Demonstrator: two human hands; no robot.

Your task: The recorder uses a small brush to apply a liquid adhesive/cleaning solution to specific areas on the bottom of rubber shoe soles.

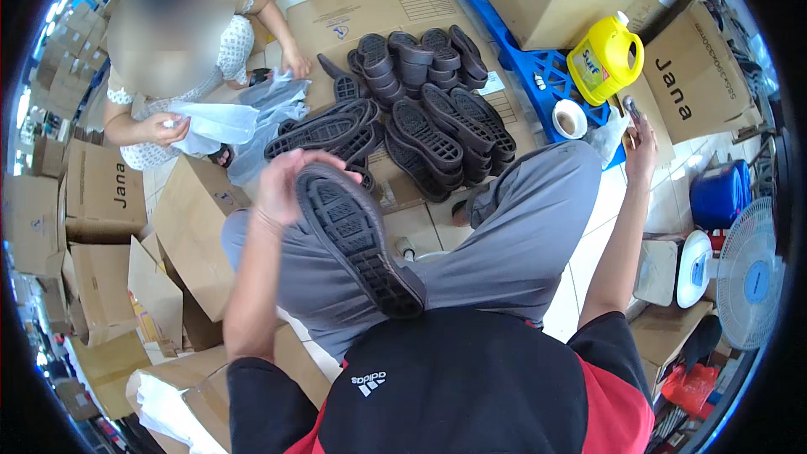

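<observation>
Clearance about the grips. Left hand (282, 189), grasping a black shoe sole (357, 240): the sole pile (412, 130) blocks the space directly beyond it, a cardboard box (189, 231) closes the outer side, and the raised knee (521, 219) lies inward. Right hand (640, 147): yellow jug (603, 59) and white cup (570, 120) stand just beyond; tiled floor (601, 227) below it offers passage.
</observation>
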